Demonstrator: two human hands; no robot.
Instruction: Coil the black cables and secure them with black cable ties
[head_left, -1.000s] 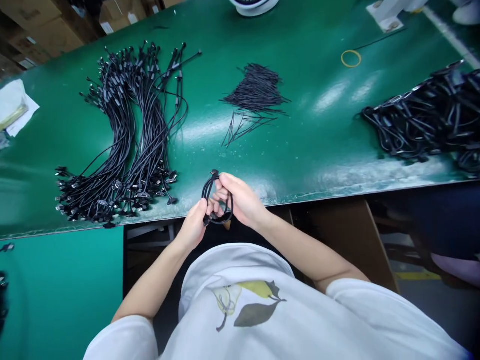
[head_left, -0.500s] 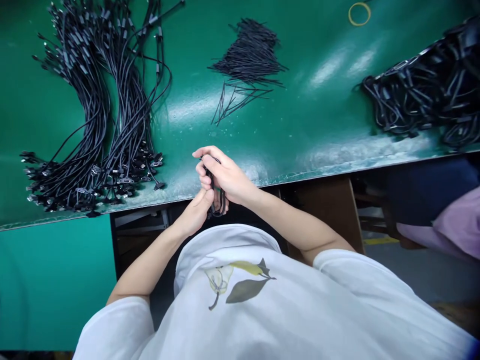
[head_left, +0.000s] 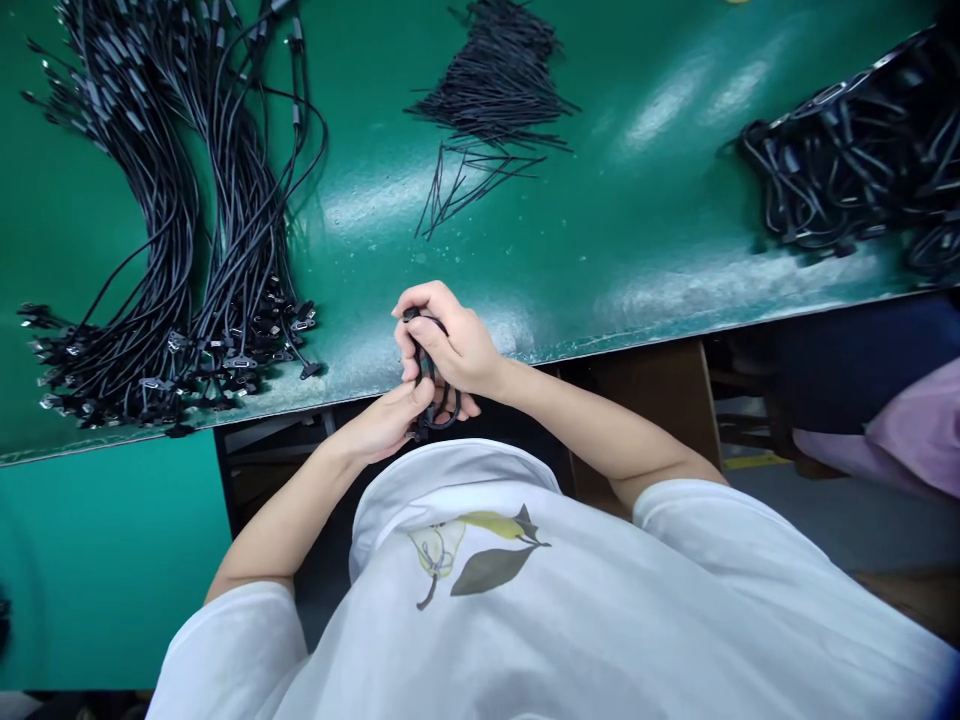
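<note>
Both my hands hold one coiled black cable [head_left: 430, 385] at the near edge of the green table [head_left: 615, 230]. My right hand [head_left: 450, 340] is wrapped round the upper part of the coil, with a connector end sticking out by its fingers. My left hand [head_left: 382, 420] pinches the coil's lower end from below. The hands touch each other just in front of my white shirt.
A large bundle of black cables with connectors [head_left: 165, 230] lies at the left. A heap of thin black ties [head_left: 491, 90] sits at the top middle. Another pile of coiled black cables [head_left: 862, 170] lies at the right. Below the table edge is a dark gap.
The view has tilted downward, so the table shifted up in the picture. My right hand has closed tighter over the coil, which is now narrower, and my left hand has come up beneath it.
</note>
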